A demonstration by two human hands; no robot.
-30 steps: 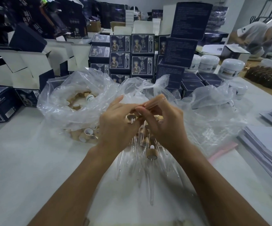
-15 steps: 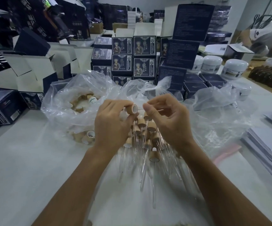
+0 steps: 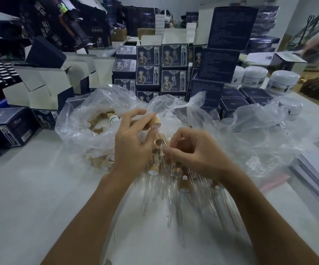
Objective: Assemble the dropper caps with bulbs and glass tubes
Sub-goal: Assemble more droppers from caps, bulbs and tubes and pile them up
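Left hand (image 3: 133, 142) holds a small tan, wood-look cylindrical dropper cap (image 3: 155, 124) pinched at its fingertips, open end turned toward the right; a thin clear glass tube (image 3: 159, 139) seems to hang from it down toward the pile, though glare and blur make the joint hard to read. Right hand (image 3: 196, 152) sits just beside it, fingers curled in with thumb and forefinger together over the tubes; whether that grip is closed on a tube or on nothing I cannot tell. Below both hands, on clear crinkled plastic sheeting (image 3: 250, 142) spread over the white worktop (image 3: 30, 188), lies a heap of assembled droppers (image 3: 174, 180), caps up and glass tips fanned toward the viewer. Loose caps fill the open clear plastic bag (image 3: 89, 119) at left. Handling judgement: everything here is very light. The cap is rigid and short with a dry matte skin, best taken around its side wall so the mouth stays free. The tubes are smooth, slippery and brittle, with fine tapered tips likely to snap under side load; take them near the upper end, close to the cap, and push straight along the axis. The heap will shift and clink if raked.
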